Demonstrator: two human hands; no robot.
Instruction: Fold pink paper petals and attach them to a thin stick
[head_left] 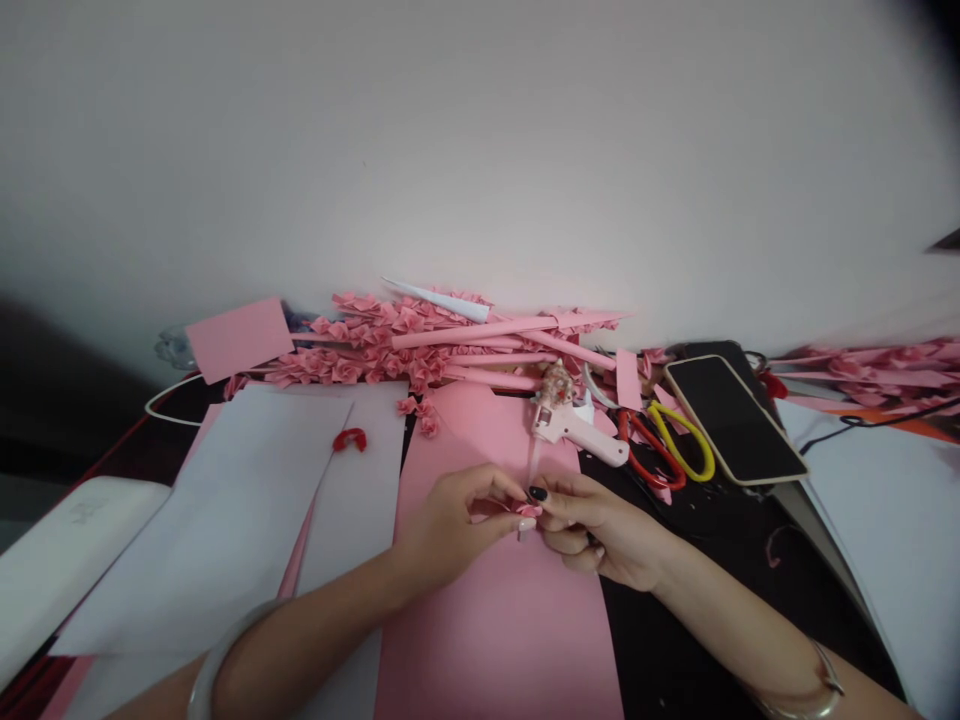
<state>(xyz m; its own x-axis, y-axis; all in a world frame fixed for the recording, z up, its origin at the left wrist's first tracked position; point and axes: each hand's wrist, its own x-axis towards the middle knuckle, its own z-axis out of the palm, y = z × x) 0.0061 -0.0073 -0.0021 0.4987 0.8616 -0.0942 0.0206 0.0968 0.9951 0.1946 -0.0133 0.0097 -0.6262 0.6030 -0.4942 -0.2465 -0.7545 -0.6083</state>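
A small pink paper flower [529, 510] is pinched between both hands above a large pink sheet [495, 640]. My left hand [457, 520] grips its left side between thumb and index finger. On its right side, my right hand [600, 525] holds it with thumb and fingers, the other fingers curled. A small grey piece [521, 535] shows just below the flower; what it is cannot be made out. Just beyond the hands lies a pale pink glue gun [581, 430], its nozzle end by a lumpy, glittery object [556, 385].
Pink paper flowers [345, 365] and rolled paper lie along the wall. White sheets [217, 500] and a red object [349, 439] are at left. Scissors with red and yellow handles [701, 455], a phone [735, 420] and more white sheets [885, 500] lie at right.
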